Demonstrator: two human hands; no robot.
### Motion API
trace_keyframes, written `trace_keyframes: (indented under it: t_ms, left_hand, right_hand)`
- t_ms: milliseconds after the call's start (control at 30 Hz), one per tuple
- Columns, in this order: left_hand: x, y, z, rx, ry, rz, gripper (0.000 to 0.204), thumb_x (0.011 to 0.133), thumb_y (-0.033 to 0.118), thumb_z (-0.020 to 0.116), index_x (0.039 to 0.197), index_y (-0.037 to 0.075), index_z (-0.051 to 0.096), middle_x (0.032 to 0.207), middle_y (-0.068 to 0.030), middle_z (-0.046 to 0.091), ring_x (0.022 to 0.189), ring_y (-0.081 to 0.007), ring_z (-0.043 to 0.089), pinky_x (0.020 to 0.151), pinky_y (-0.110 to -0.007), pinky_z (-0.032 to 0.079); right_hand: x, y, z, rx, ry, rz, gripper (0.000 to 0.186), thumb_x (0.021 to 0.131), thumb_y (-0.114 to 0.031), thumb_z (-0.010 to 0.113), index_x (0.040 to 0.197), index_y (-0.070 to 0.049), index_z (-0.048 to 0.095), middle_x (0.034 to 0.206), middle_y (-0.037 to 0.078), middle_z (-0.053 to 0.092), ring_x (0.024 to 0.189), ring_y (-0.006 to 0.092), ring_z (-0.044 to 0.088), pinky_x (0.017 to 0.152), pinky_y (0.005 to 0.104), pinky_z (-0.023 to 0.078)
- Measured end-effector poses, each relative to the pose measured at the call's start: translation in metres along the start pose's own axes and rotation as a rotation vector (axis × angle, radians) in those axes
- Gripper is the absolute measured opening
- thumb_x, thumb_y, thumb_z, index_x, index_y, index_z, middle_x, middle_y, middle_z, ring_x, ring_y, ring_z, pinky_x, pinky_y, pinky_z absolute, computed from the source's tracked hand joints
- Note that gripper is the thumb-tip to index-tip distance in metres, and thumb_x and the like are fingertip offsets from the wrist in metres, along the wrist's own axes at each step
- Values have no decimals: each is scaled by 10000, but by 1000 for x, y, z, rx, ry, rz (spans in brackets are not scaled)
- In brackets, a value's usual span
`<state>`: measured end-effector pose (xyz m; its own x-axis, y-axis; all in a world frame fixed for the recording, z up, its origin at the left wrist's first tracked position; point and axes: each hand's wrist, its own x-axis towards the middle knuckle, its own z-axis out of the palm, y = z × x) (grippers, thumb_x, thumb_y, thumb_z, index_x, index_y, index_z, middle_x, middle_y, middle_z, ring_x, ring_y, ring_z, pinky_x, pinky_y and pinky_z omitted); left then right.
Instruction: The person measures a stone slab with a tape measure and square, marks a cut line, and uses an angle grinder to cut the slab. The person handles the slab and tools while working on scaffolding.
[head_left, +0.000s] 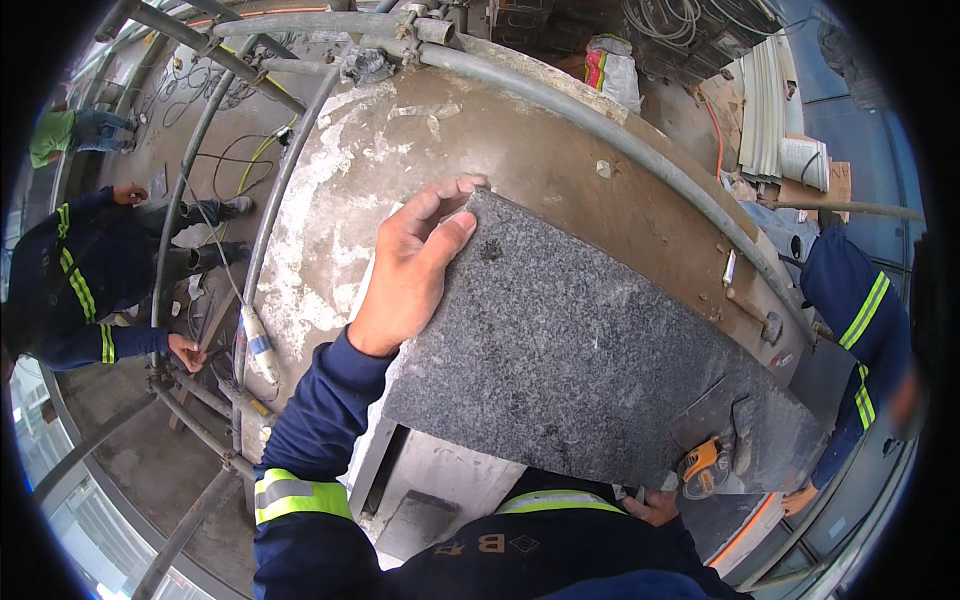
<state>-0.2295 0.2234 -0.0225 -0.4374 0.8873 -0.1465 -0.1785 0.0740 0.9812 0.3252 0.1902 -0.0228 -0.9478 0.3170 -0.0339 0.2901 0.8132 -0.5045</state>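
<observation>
My left hand (410,270) is closed on the upper left corner of a speckled dark-grey granite slab (560,340), thumb on its face, fingers over the edge. My right hand (652,506) is at the slab's lower edge, closed round it, largely hidden. An orange tape measure (703,458) and some dark flat pieces (740,430) lie on the slab's right part. Below the slab's left part is a pale dusty surface (440,460) with a small dark piece (418,522) on it.
Scaffold pipes (610,135) curve around the stained floor (370,150). A co-worker (70,280) is at left, another (45,140) farther back. One more (850,300) is at right, hand (800,500) near the slab. A white-and-blue cylinder (255,340), bucket (805,160), sacks (615,75) and cables lie around.
</observation>
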Motion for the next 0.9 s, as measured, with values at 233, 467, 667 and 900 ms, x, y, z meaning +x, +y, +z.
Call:
trace_keyframes:
  t_ms: [233, 467, 667, 900]
  left_hand:
    - [3, -6, -5, 26, -5, 63, 340, 1010, 138, 564, 1298, -35, 618, 1148, -35, 652, 1034, -98, 581, 939, -245, 452]
    - [20, -14, -16, 265, -5, 221, 347, 1002, 180, 580, 1266, -34, 651, 1155, -22, 676, 1072, -105, 591, 977, -238, 437]
    - [35, -24, -43, 257, -79, 175, 381, 1030, 270, 544, 1305, 24, 640, 1231, -69, 677, 1105, -130, 602, 986, -273, 447]
    - [55, -16, -18, 904, 7, 360, 413, 1023, 336, 499, 1170, -21, 645, 1232, -211, 687, 1166, -316, 607, 1000, -386, 432]
  right_hand:
    - [37, -7, -4, -130, 256, -91, 523, 758, -127, 816, 1245, -272, 696, 978, 13, 681, 773, 209, 653, 607, 345, 493]
    - [41, -13, 7, -235, 429, -50, 480, 754, -143, 828, 1216, -140, 699, 907, 59, 648, 775, 236, 645, 612, 362, 492]
    - [44, -15, 10, -209, 614, -155, 444, 815, -234, 825, 1224, -130, 687, 988, 91, 646, 789, 275, 650, 650, 387, 529]
    - [8, -17, 0, -252, 825, -356, 340, 946, -409, 701, 1162, -148, 690, 1091, 115, 633, 817, 297, 663, 695, 427, 567]
